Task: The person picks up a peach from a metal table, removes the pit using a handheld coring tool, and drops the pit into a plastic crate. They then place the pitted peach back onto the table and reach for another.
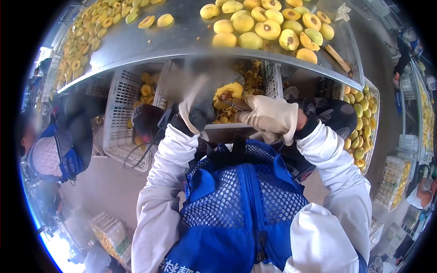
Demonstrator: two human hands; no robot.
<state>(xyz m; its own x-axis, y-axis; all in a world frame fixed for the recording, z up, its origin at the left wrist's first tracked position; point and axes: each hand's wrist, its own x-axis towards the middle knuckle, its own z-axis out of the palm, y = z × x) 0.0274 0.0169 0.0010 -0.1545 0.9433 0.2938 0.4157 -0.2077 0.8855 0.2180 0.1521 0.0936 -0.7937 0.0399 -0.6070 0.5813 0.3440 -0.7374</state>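
Observation:
In my left hand [200, 102], gloved and partly smeared, is a yellow fruit half [229, 93] with its brown hollow showing; the fingers around it are hard to make out. My right hand [268, 113], in a cream knitted glove, is closed on a thin metal tool [233, 106]. The tool's tip reaches the lower side of the fruit's hollow and is partly hidden. Yellow peelings [255, 77] lie in the crate below both hands.
A metal table [182, 45] spans the front, bearing many yellow fruit halves [267, 29] and a wooden stick [337, 59]. Crates of fruit stand left [123, 100] and right [371, 136] of my knees. A person in blue [59, 157] is at the far left.

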